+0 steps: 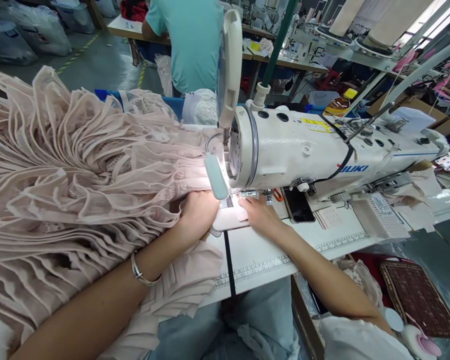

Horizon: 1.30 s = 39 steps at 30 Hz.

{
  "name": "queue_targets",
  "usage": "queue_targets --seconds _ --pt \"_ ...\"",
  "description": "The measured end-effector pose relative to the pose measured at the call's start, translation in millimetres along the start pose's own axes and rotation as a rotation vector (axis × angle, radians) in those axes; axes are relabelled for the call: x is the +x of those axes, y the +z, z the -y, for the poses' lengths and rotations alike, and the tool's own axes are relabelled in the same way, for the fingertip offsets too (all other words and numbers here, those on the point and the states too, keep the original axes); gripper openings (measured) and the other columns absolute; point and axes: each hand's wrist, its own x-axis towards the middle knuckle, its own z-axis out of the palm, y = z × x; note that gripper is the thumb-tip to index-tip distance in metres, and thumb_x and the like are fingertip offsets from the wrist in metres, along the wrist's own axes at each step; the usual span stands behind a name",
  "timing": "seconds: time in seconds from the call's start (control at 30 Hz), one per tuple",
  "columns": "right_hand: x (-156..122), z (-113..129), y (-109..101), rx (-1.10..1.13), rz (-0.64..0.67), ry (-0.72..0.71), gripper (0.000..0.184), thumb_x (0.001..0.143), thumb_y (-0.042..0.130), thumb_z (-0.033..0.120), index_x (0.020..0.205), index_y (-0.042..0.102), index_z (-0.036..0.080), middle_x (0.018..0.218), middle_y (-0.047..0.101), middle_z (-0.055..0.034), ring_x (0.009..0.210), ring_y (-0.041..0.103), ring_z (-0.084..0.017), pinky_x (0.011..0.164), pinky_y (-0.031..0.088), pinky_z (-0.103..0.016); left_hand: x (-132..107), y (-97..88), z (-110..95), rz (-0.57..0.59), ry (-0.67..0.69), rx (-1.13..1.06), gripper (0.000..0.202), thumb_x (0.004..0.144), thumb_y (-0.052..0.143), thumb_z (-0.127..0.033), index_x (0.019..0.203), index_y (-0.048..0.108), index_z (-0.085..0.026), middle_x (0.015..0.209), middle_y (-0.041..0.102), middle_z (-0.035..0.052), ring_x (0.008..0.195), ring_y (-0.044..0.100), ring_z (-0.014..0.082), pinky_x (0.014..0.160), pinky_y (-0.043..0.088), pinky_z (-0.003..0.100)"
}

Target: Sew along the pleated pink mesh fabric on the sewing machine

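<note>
A white sewing machine (285, 145) stands in front of me, with a lit lamp (216, 176) beside its needle end. My left hand (200, 212) is closed at the edge of the pale pink garments (135, 165), left of the needle area; its fingertips are partly hidden. My right hand (260, 215) rests on the machine bed, right of the needle area. Its thumb and fingers are pressed together at a small pale piece (243, 214), too small to identify surely. The needle itself is hidden behind the lamp and machine head.
A phone (299, 204) and orange-handled scissors (277, 195) lie right of my right hand. Farther right is a stack of labels (382, 215). More pleated pink fabric (187, 275) hangs over the table's front edge. A person in a teal shirt (191, 45) sits ahead.
</note>
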Motion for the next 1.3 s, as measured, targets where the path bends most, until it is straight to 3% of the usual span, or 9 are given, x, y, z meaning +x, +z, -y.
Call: queue_targets --seconds 0.17,0.5,1.0,1.3 --pt "-2.1 1.5 2.6 -0.023 0.013 0.007 0.061 0.087 0.033 0.001 0.142 0.053 0.02 0.127 0.065 -0.014 0.115 0.057 -0.03 0.088 0.05 -0.04 -0.7 -0.2 -3.2 0.015 0.0 0.123 0.029 0.089 0.044 -0.004 0.107 0.066 -0.01 0.091 0.072 0.0206 0.084 0.073 0.0323 0.066 0.051 0.036" --pt "-6.9 -8.3 2.3 0.026 -0.026 -0.098 0.071 0.083 0.034 -0.003 0.147 0.05 0.023 0.143 0.06 -0.0079 0.124 0.056 -0.025 0.102 0.049 -0.042 -4.1 -1.2 -1.9 0.05 -0.002 0.163 0.031 0.089 0.043 -0.005 0.111 0.064 -0.013 0.091 0.073 0.0171 0.086 0.073 0.0313 0.064 0.05 0.034" --pt "-6.0 -2.4 -0.8 0.019 -0.004 -0.073 0.064 0.089 0.035 0.004 0.149 0.049 0.02 0.141 0.061 -0.0101 0.124 0.056 -0.026 0.104 0.047 -0.041 -3.3 1.5 -1.1 0.044 -0.025 0.165 0.03 0.093 0.039 -0.009 0.112 0.063 -0.013 0.1 0.072 0.0196 0.083 0.073 0.0304 0.064 0.05 0.034" --pt "-6.4 -4.4 2.2 0.047 -0.025 -0.062 0.065 0.087 0.037 0.001 0.146 0.052 0.022 0.135 0.064 -0.0103 0.124 0.056 -0.025 0.104 0.047 -0.041 -3.3 4.1 0.4 0.025 -0.019 0.159 0.032 0.09 0.039 -0.006 0.111 0.062 -0.015 0.09 0.071 0.0145 0.085 0.072 0.0287 0.062 0.046 0.031"
